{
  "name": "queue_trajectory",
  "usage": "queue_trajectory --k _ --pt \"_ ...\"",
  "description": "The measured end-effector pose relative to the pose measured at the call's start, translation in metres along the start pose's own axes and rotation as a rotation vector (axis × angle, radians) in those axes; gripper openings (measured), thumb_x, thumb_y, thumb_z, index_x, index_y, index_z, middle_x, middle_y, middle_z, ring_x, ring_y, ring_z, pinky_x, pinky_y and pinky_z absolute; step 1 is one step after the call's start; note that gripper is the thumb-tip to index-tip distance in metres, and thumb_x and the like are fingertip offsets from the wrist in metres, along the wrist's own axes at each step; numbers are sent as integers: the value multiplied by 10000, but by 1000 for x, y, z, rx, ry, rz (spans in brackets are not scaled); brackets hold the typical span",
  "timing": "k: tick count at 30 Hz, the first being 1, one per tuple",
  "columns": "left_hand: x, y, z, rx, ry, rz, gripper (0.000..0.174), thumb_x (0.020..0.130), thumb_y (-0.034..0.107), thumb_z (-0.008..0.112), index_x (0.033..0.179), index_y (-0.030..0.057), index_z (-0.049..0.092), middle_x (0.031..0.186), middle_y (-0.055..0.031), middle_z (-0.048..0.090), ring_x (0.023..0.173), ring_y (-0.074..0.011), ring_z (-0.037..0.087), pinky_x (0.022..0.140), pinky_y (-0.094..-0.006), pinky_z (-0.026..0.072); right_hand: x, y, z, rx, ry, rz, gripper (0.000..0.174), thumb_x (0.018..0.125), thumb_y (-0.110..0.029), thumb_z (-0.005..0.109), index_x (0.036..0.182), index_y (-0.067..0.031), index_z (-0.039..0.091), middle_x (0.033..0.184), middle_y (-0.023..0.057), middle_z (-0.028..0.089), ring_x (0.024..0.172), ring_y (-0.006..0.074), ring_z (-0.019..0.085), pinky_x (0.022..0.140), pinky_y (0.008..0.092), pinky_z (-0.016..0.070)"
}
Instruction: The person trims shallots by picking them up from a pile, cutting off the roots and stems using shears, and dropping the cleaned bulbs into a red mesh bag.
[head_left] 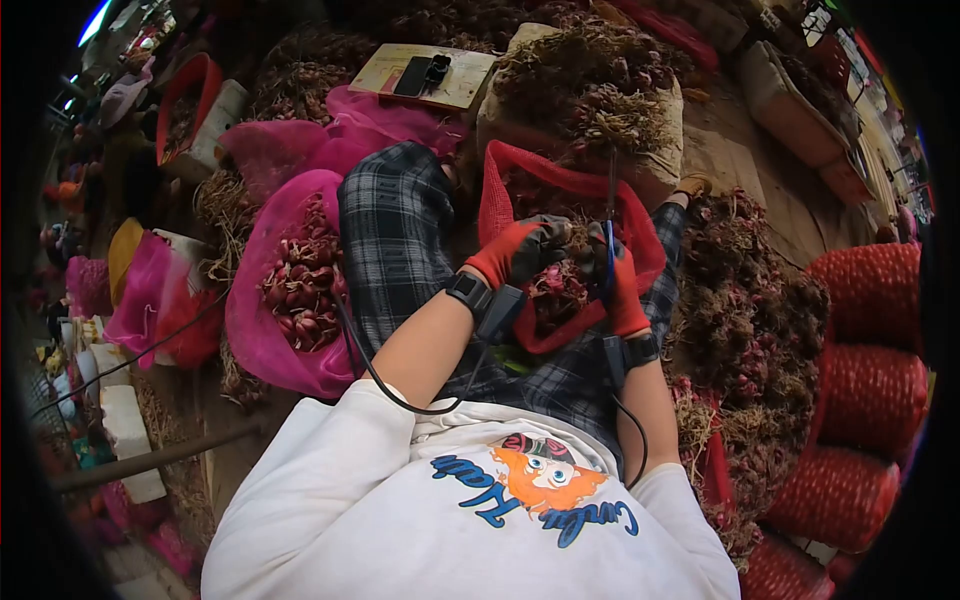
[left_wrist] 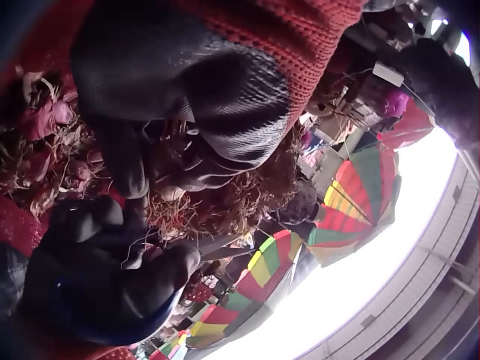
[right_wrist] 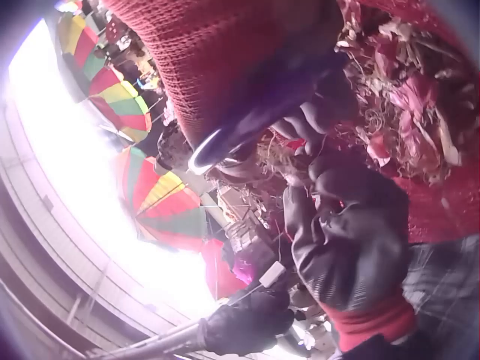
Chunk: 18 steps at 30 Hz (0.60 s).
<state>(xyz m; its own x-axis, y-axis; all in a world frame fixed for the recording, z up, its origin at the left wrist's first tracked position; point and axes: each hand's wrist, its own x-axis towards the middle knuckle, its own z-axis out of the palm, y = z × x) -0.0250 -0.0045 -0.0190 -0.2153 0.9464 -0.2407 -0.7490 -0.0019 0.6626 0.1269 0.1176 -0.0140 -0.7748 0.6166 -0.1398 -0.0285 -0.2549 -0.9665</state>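
Note:
Both hands wear red knit gloves with dark coated palms. My left hand grips a small bunch of dried shallots, its tangled roots jutting past the curled fingers in the left wrist view. The right hand holds a pair of scissors by the blue handles, with the blades pointing away from the body. Fingers of the two hands come close together around the bunch in the right wrist view. Below them a red mesh bag stands open between the legs, with pinkish shallots and dry skins inside.
A magenta net bag of cleaned shallots sits left of the legs. Ahead, untrimmed shallots are heaped on a pale block, near a board bearing a phone and a watch. More bunches and filled red sacks line the right.

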Motion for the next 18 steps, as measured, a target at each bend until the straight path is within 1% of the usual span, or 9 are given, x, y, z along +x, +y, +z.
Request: queue_trajectory --k 1,2,5,6,9,10,13,16,18 --pt "2 -1 -2 -76 27 1 208 919 223 541 1039 59 579 892 -4 606 810 -115 586 775 -247 485 -1 -7 1 110 39 171 239 819 -174 636 1005 -27 608 722 -23 577 594 50 553 511 209 451" --pt "3 -2 -3 -128 95 46 196 918 216 539 1041 70 580 880 -1 602 795 -119 587 763 -250 486 7 12 -15 -90 22 140 261 817 -193 648 1009 -21 604 741 -20 601 631 85 595 538 234 463" --pt "10 -4 -15 -218 229 157 186 918 195 536 1067 89 570 906 -6 599 800 -136 594 754 -263 492 -20 -8 -5 -510 -41 -258 278 803 -203 664 1007 -24 602 748 27 630 692 156 630 584 290 462" --pt "13 0 -21 -203 228 172 198 919 187 537 1088 86 561 953 -17 604 835 -144 598 766 -270 495 -28 -9 -3 -697 22 -293 282 794 -232 664 982 -30 605 810 110 650 771 267 638 643 350 461" --pt "15 1 -18 -138 269 235 218 922 172 534 1124 91 543 996 -28 608 858 -154 605 768 -274 499 -45 -23 2 -996 -3 -278 266 790 -265 652 934 -44 617 876 153 639 817 334 614 678 376 470" --pt "14 2 -13 -112 288 260 221 923 168 532 1132 96 539 994 -28 608 852 -155 607 763 -273 499 -46 -21 3 -1018 38 -299 274 788 -296 645 888 -41 618 881 156 639 828 345 603 679 384 469" --pt "15 1 -15 -46 206 247 249 922 169 535 1159 94 526 982 -19 610 847 -149 608 752 -274 497 -48 -32 10 -1006 33 -106 275 786 -297 643 875 -38 617 842 152 637 817 336 607 676 384 467" --pt "3 11 -1 -154 97 194 229 876 73 560 1105 61 569 979 -42 631 866 -140 621 755 -285 517 -44 -12 0 -887 43 -121 296 786 -315 645 857 -29 616 816 147 638 808 330 612 680 382 465" --pt "-6 13 9 -84 68 155 231 874 68 565 1103 39 568 983 -52 630 877 -144 621 781 -285 517 -41 -10 -5 -885 3 -141 302 785 -313 643 898 -36 609 839 141 637 827 324 612 691 383 469"
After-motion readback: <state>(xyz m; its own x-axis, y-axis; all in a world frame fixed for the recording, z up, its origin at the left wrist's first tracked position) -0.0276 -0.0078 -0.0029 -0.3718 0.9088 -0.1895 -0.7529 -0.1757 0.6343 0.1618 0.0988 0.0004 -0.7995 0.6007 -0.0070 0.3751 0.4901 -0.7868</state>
